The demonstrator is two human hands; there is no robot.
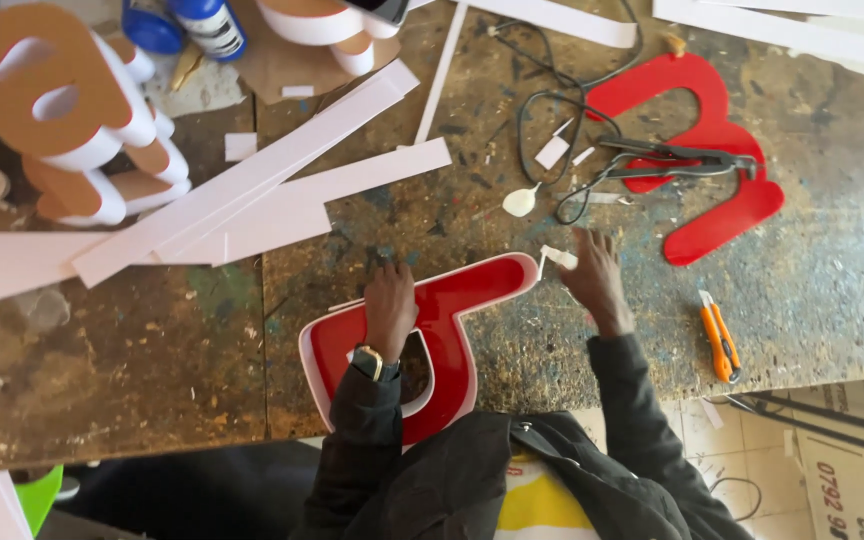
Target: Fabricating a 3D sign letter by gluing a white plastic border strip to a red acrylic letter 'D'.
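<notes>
A red letter shape with a white raised rim lies on the worn wooden table near its front edge. My left hand rests on top of the red letter, fingers curled down, a watch on the wrist. My right hand lies on the table just right of the letter's upper end, fingertips touching a small white scrap. Whether the fingers pinch the scrap is hard to tell.
A flat red shape lies at back right with dark pliers and a black cable on it. An orange utility knife lies right of my hand. Long white strips and brown-faced letters crowd the left.
</notes>
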